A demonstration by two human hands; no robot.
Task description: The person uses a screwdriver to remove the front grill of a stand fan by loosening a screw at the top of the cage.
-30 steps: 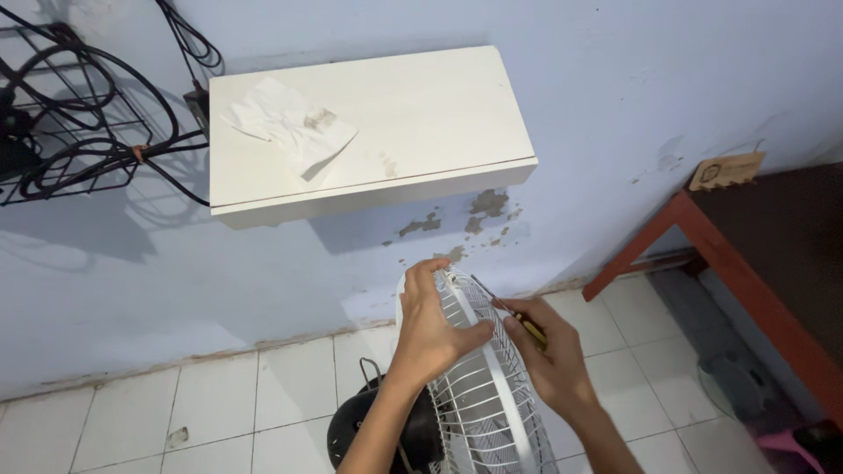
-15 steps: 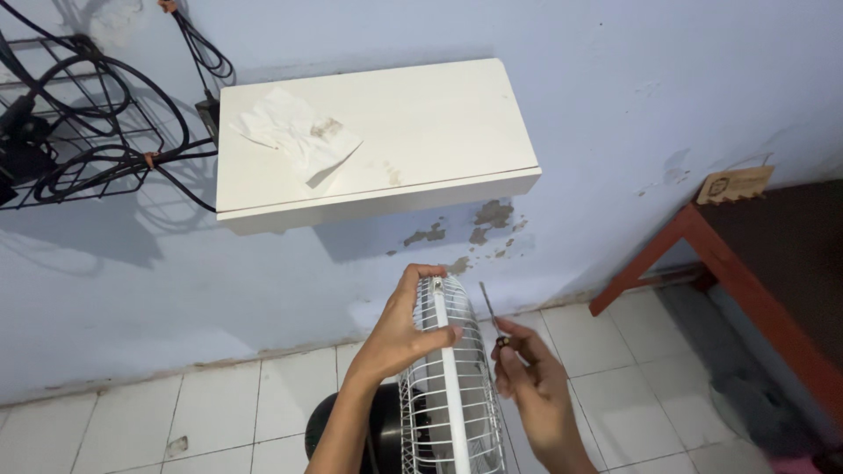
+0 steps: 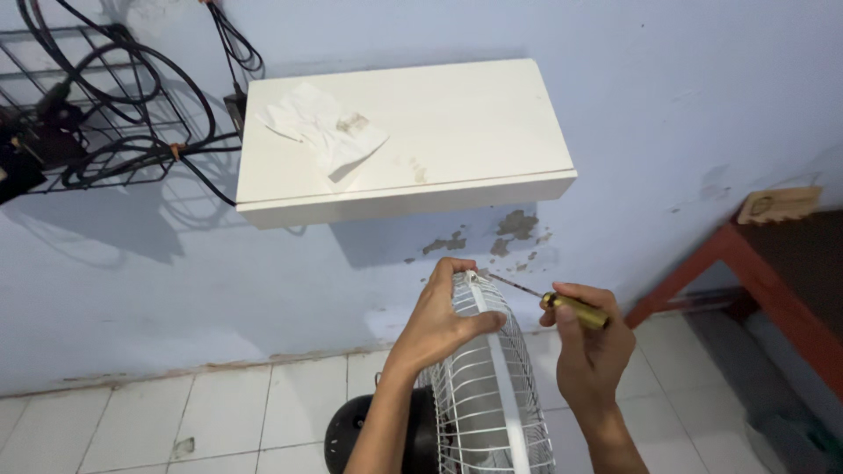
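Fan grille of white wire stood on the tiled floor, looking light but springy; its rim seemed the safest hold. Left hand gripped that rim, right hand clasped a yellow-handled screwdriver.

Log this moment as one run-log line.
left hand: grips fan guard rim | right hand: holds screwdriver, tip at guard's top | shelf: white glove
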